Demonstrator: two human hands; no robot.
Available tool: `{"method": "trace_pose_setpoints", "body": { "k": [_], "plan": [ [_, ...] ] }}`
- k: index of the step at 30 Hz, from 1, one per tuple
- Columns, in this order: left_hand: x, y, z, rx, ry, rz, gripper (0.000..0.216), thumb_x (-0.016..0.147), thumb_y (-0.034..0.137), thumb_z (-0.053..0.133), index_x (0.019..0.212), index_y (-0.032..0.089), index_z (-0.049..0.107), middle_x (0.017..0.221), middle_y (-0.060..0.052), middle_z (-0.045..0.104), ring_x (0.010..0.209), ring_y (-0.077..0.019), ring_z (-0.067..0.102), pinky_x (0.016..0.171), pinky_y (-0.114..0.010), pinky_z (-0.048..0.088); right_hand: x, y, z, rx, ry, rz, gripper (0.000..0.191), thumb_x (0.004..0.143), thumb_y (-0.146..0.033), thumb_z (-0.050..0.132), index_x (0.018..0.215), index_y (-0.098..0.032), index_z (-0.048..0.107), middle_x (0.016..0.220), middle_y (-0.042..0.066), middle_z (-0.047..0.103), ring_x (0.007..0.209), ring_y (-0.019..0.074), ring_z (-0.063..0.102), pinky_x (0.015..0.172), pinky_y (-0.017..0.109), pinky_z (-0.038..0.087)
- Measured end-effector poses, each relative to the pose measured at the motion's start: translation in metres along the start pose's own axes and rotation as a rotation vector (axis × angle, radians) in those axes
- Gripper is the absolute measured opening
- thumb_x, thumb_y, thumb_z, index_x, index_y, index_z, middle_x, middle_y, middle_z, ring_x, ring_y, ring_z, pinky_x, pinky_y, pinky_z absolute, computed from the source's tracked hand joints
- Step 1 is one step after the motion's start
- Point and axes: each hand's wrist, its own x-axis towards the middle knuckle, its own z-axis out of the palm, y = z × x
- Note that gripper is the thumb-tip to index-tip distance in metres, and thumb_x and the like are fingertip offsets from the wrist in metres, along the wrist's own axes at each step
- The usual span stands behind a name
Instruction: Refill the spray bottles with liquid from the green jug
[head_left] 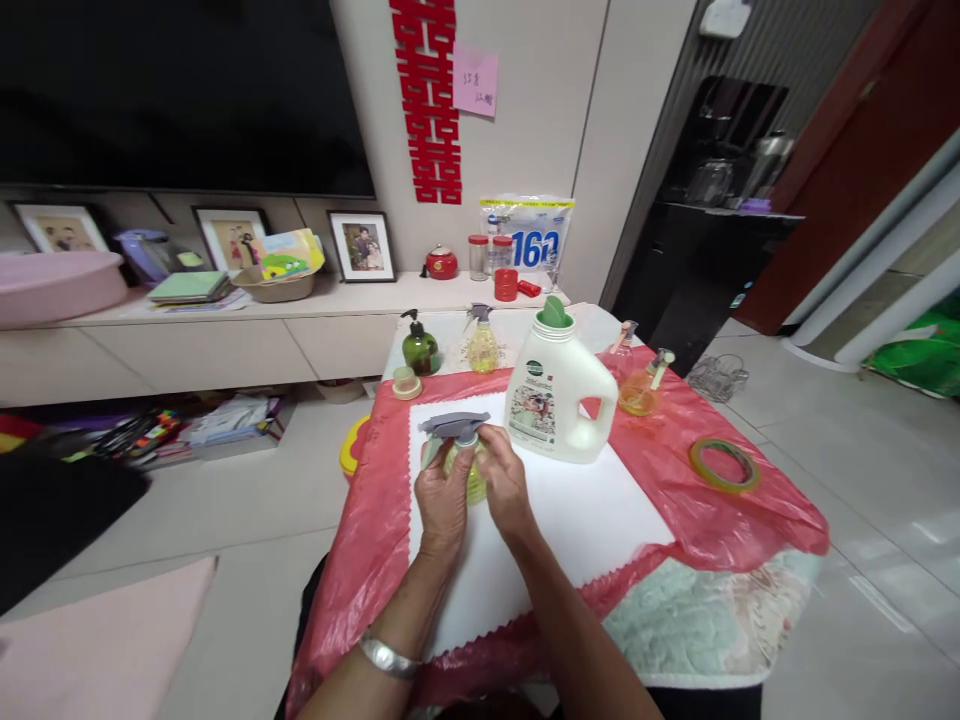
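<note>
Between my two hands is a spray bottle (477, 488) with yellowish liquid and a grey trigger head (454, 428). My left hand (441, 500) is closed around the bottle's left side, just under the head. My right hand (504, 478) grips at the neck from the right, fingers bent against the collar. The hands hide much of the bottle. Right behind stands a large white jug (551, 400) without its cap, a green spout showing in its mouth. A pale cap (406, 382) rests at the table's left. White paper (585, 520) lies beneath.
Behind are a green pump bottle (421, 350) and another yellow spray bottle (483, 348). An orange spray bottle (639, 392), a pink spray bottle (619, 355) and a roll of tape (724, 466) are at the right. Red plastic sheeting (367, 520) covers the table.
</note>
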Motion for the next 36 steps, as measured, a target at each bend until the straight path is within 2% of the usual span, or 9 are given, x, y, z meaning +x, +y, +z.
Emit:
{"method": "trace_pose_setpoints", "body": {
  "k": [3, 7, 9, 14, 18, 24, 30, 36],
  "plan": [
    [0.001, 0.0, 0.002, -0.034, 0.002, -0.02, 0.058, 0.071, 0.06, 0.077, 0.111, 0.019, 0.072, 0.12, -0.012, 0.073, 0.119, -0.0307, 0.064, 0.112, -0.049, 0.042, 0.005, -0.002, 0.001, 0.022, 0.006, 0.048, 0.025, 0.097, -0.037, 0.047, 0.103, -0.021, 0.066, 0.104, 0.004, 0.058, 0.102, 0.0165, 0.057, 0.096, 0.03, 0.045],
    [0.0, 0.001, 0.005, -0.08, 0.045, 0.004, 0.056, 0.071, 0.061, 0.077, 0.107, 0.019, 0.07, 0.116, -0.011, 0.072, 0.116, -0.0283, 0.064, 0.11, -0.047, 0.043, 0.008, -0.006, 0.004, 0.029, 0.003, 0.088, 0.026, 0.094, -0.042, 0.054, 0.084, -0.02, 0.064, 0.095, 0.002, 0.054, 0.093, 0.0162, 0.055, 0.089, 0.029, 0.044],
    [-0.002, 0.002, 0.006, -0.113, 0.054, 0.015, 0.056, 0.072, 0.061, 0.077, 0.108, 0.02, 0.067, 0.115, -0.01, 0.071, 0.113, -0.0268, 0.065, 0.107, -0.046, 0.045, 0.007, -0.008, 0.004, 0.04, -0.003, 0.104, 0.025, 0.093, -0.043, 0.056, 0.086, -0.02, 0.066, 0.097, 0.003, 0.055, 0.095, 0.0168, 0.055, 0.091, 0.03, 0.044],
    [-0.006, 0.004, 0.006, -0.096, 0.062, 0.058, 0.049, 0.079, 0.061, 0.071, 0.107, 0.022, 0.065, 0.112, -0.008, 0.07, 0.11, -0.0246, 0.065, 0.101, -0.042, 0.048, 0.002, -0.008, 0.004, 0.115, -0.013, 0.133, 0.026, 0.091, -0.041, 0.061, 0.108, -0.021, 0.066, 0.108, 0.004, 0.063, 0.106, 0.0193, 0.058, 0.101, 0.035, 0.044],
    [-0.007, 0.005, 0.005, -0.047, 0.061, 0.099, 0.044, 0.085, 0.061, 0.063, 0.107, 0.023, 0.066, 0.111, -0.007, 0.067, 0.113, -0.0242, 0.061, 0.106, -0.042, 0.045, 0.002, -0.006, 0.007, 0.185, -0.023, 0.15, 0.032, 0.089, -0.038, 0.065, 0.116, -0.022, 0.061, 0.113, 0.005, 0.066, 0.111, 0.0202, 0.061, 0.103, 0.038, 0.046],
    [-0.009, 0.008, 0.007, -0.072, 0.02, 0.133, 0.041, 0.09, 0.057, 0.058, 0.112, 0.023, 0.063, 0.113, -0.007, 0.065, 0.113, -0.0231, 0.061, 0.105, -0.04, 0.045, 0.001, -0.003, 0.006, 0.153, -0.006, 0.154, 0.036, 0.085, -0.039, 0.07, 0.116, -0.022, 0.064, 0.117, 0.006, 0.063, 0.113, 0.0209, 0.059, 0.107, 0.039, 0.043],
    [-0.008, 0.006, 0.007, -0.045, 0.039, 0.152, 0.038, 0.091, 0.056, 0.058, 0.107, 0.023, 0.064, 0.109, -0.006, 0.064, 0.111, -0.0224, 0.06, 0.106, -0.039, 0.044, 0.001, 0.0, 0.003, 0.121, 0.018, 0.154, 0.032, 0.092, -0.045, 0.059, 0.111, -0.02, 0.068, 0.116, 0.006, 0.061, 0.114, 0.0207, 0.058, 0.106, 0.037, 0.042],
    [-0.01, 0.014, 0.007, -0.069, 0.027, 0.135, 0.033, 0.096, 0.051, 0.052, 0.11, 0.023, 0.065, 0.113, -0.006, 0.064, 0.114, -0.0214, 0.059, 0.107, -0.038, 0.043, 0.001, -0.002, 0.008, 0.144, 0.056, 0.165, 0.034, 0.085, -0.042, 0.067, 0.111, -0.019, 0.065, 0.111, 0.007, 0.064, 0.109, 0.0218, 0.06, 0.103, 0.041, 0.045]
  ]
}}
